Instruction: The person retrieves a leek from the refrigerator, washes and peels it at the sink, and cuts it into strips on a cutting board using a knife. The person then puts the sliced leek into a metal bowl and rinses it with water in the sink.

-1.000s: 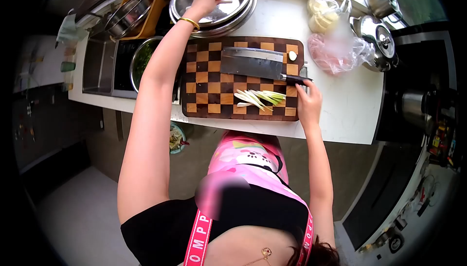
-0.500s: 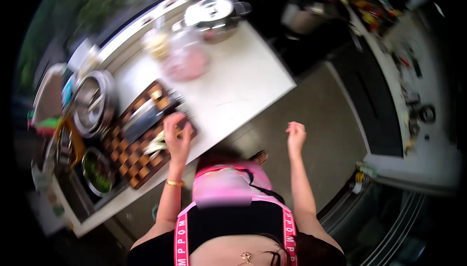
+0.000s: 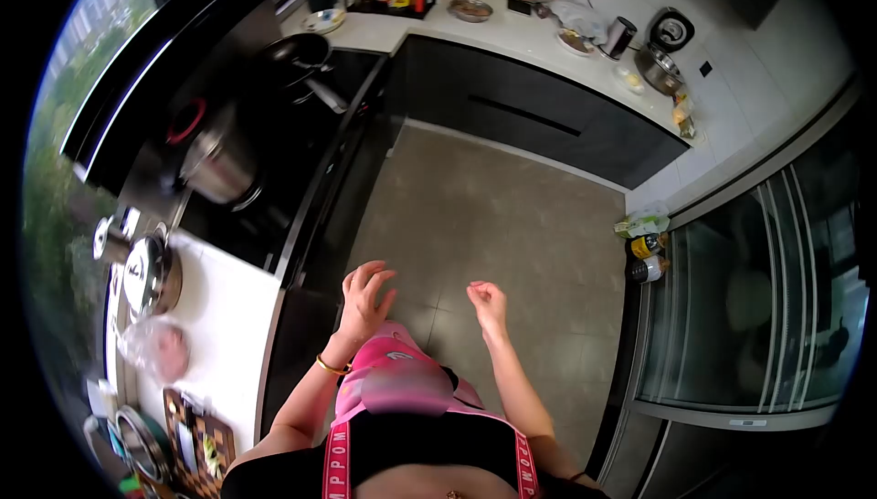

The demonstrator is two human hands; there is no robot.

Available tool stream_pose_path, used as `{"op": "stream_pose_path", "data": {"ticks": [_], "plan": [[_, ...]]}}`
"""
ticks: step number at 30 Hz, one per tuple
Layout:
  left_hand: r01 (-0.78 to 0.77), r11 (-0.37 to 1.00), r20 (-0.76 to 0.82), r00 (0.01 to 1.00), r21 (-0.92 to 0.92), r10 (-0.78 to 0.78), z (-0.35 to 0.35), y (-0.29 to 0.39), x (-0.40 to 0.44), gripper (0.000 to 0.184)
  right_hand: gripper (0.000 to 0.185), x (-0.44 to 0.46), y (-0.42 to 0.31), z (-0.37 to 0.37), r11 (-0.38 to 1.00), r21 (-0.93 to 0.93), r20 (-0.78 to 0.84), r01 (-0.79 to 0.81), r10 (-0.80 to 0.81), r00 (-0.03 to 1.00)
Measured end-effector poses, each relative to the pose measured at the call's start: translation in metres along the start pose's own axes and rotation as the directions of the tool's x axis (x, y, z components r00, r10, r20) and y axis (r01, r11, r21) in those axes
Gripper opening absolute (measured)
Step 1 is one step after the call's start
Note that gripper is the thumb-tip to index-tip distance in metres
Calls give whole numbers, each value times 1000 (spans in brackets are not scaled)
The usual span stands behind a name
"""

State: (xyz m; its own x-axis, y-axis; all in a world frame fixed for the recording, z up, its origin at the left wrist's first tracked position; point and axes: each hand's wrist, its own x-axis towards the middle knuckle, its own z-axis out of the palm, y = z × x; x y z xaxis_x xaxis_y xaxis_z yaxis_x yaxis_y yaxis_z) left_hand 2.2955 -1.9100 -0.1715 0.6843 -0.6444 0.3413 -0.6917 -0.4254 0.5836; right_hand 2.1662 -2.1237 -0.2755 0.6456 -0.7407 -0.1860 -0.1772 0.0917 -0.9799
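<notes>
My left hand (image 3: 364, 300), with a gold bangle at the wrist, is raised in front of the pink apron (image 3: 393, 380); its fingers are apart and nothing is in them. To its right my right hand (image 3: 489, 305) hangs over the floor with its fingers curled together; whether anything small is between them is too small to tell. Neither hand touches the counter. At the lower left lie the checkered board (image 3: 215, 430), the cleaver (image 3: 187, 449) and the cut scallions (image 3: 211, 455).
The stove (image 3: 343, 70) carries a tall steel pot (image 3: 219, 166) and a dark pan (image 3: 297, 50). A lidded pot (image 3: 151, 275) and a bag of meat (image 3: 171, 350) stand on the left counter (image 3: 228, 307). Bottles (image 3: 647, 245) stand by the glass doors (image 3: 731, 316).
The view has swung right, from the board to the stove and back counter. My left hand has left the bowls, my right hand the cleaver handle; both are now in front of my body.
</notes>
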Motion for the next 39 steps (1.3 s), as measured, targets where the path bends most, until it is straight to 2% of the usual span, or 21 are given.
{"op": "stream_pose_path", "data": {"ticks": [4,5,7,9,12,14,17,19,20,21,22,23,25,26,28,29,33,35,37,38,39], "plan": [[-5,999,66,998,50,1,67,-28,82,34,13,88,5,-31,993,112,-64,-32,40,997],[-15,999,77,997,49,12,85,-40,107,34,16,115,9,-41,992,90,-66,-90,96,993],[78,996,161,984,33,-82,121,-53,154,33,19,157,8,-60,984,52,-80,-169,173,982],[91,996,191,977,5,-91,162,-68,210,32,26,216,-6,-78,947,123,-143,-298,314,939],[33,999,278,960,-23,-25,205,-65,292,33,22,292,-4,-112,936,142,-167,-322,343,924],[59,997,314,949,-49,-41,234,-60,342,33,19,348,-1,-133,926,179,-204,-331,364,909],[121,990,360,929,-70,-89,277,-66,397,33,14,441,20,-164,918,126,-201,-377,395,896],[183,981,383,913,-68,-143,309,-78,428,32,16,512,47,-182,909,-54,-190,-413,397,898],[254,965,370,904,-61,-215,323,-87,437,32,16,543,62,-186,896,-59,-185,-440,423,887],[324,944,351,892,-55,-286,340,-97,449,32,19,584,72,-188,888,-322,-135,-328,299,945],[317,944,280,918,-88,-282,357,-106,462,33,23,632,81,-189,820,-550,-39,-156,162,986],[314,946,261,923,-82,-284,376,-117,478,33,29,673,98,-189,877,-452,28,-164,198,980],[441,891,220,884,-105,-412,400,-128,491,32,28,739,113,-184,774,-625,125,-100,226,966],[491,863,235,858,-117,-456,416,-134,501,30,28,772,117,-181,773,-627,131,-101,232,964],[526,841,254,837,-125,-485,445,-143,525,30,28,822,111,-168,637,-769,223,-49,339,914],[547,826,269,823,-138,-500,460,-148,536,30,28,844,127,-161,635,-771,228,-48,346,910],[596,780,293,793,-192,-534,530,-174,573,30,27,918,194,-134,616,-780,309,105,234,922],[680,699,358,723,-222,-590,567,-192,585,30,26,944,212,-122,606,-779,343,160,199,918],[698,673,378,708,-244,-597,601,-210,596,30,19,965,225,-112,489,-828,345,274,59,937],[693,654,371,718,-303,-589,616,-217,602,30,19,974,236,-110,487,-828,352,277,66,934],[688,631,366,725,-358,-583,628,-225,604,31,18,979,248,-111,511,-806,334,300,-26,942]]}}
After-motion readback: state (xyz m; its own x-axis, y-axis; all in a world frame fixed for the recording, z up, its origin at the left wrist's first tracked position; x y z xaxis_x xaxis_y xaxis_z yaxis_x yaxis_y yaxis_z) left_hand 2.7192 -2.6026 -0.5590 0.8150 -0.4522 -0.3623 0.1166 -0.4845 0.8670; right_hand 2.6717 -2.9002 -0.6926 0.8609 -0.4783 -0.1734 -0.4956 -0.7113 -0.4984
